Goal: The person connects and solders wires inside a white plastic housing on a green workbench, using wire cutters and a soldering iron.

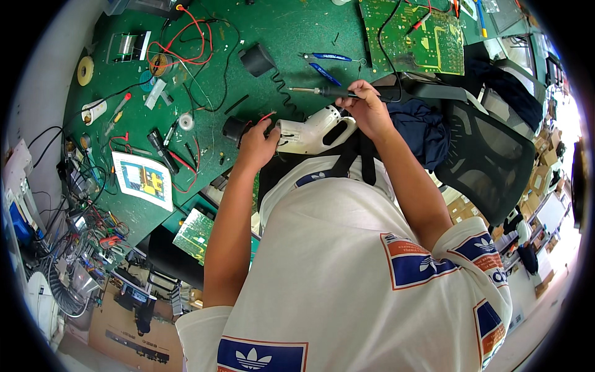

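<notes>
My right hand (367,110) is closed around the black handle of a soldering iron (328,91), its bare metal tip pointing left above the bench. Below the iron, a white pistol-shaped tool housing (304,137) lies at the bench's near edge, against my lap. My left hand (256,146) grips the left end of that housing, its fingers curled between it and a black round part (234,128). A short red wire (268,116) sticks up by those fingertips, which are partly hidden. A coiled black cord (285,93) runs from near the housing to a black block (257,59).
Blue-handled pliers (328,57) and a large green circuit board (415,37) lie at the back. A flashlight (161,150), printed sheet (144,180), solder spool (185,121) and red leads (192,53) spread over the green bench (211,149). A mesh chair (486,158) stands at right.
</notes>
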A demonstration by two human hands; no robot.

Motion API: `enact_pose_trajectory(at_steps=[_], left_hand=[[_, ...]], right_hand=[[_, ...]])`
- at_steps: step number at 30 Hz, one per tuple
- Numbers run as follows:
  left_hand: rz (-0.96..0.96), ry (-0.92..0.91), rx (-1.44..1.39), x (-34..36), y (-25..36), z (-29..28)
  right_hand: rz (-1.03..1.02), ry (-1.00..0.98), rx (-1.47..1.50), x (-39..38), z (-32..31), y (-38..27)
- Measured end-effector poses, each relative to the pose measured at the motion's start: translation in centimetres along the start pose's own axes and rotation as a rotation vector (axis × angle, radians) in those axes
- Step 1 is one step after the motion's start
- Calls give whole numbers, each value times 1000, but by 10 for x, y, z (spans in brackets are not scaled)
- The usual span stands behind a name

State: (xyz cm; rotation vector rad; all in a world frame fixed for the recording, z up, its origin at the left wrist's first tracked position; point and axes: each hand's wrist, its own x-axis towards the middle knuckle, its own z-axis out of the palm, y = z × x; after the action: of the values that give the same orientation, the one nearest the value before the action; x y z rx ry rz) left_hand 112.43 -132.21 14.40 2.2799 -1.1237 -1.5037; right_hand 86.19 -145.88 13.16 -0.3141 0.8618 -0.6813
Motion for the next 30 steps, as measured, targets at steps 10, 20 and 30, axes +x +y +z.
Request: enact_pose_trajectory(at_steps=[10, 20, 30], left_hand=[[156, 63, 23, -25, 9, -29], [286, 192, 225, 4, 22, -33], [363, 221, 146, 19, 4, -31]], right_hand=[[3, -21, 12, -1, -5, 2], [10, -22, 29, 1, -2, 5], [4, -9, 48, 1, -6, 6]])
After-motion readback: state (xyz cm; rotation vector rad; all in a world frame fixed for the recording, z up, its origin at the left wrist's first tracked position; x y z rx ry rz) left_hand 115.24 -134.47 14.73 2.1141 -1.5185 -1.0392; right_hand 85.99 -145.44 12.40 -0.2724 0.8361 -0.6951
